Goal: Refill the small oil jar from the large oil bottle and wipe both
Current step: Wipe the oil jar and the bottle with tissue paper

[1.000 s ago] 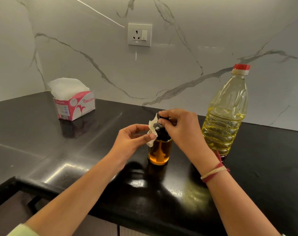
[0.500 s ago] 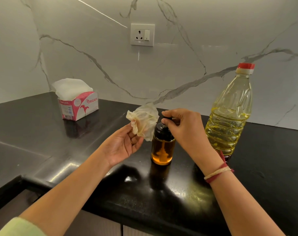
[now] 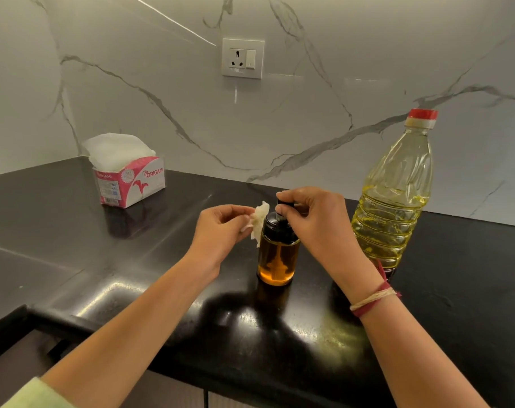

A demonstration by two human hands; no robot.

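Note:
The small oil jar [image 3: 277, 257] stands upright on the black counter [image 3: 162, 275], amber oil inside and a black lid on top. My right hand [image 3: 315, 222] grips the black knob of that lid from above. My left hand [image 3: 221, 231] pinches a crumpled, oil-stained tissue [image 3: 258, 220] and holds it against the left side of the lid. The large oil bottle [image 3: 394, 198], clear plastic with a red cap, stands upright just right of the jar, roughly half full of yellow oil.
A pink and white tissue box [image 3: 129, 181] with tissues sticking out sits at the back left of the counter. A wall socket [image 3: 243, 58] is set in the marble backsplash. The counter's front edge [image 3: 250, 375] runs below my forearms.
My left hand lifted the tissue away from the jar and spread it half a second ago. Now the tissue is bunched again and back against the lid. My right hand stayed on the knob.

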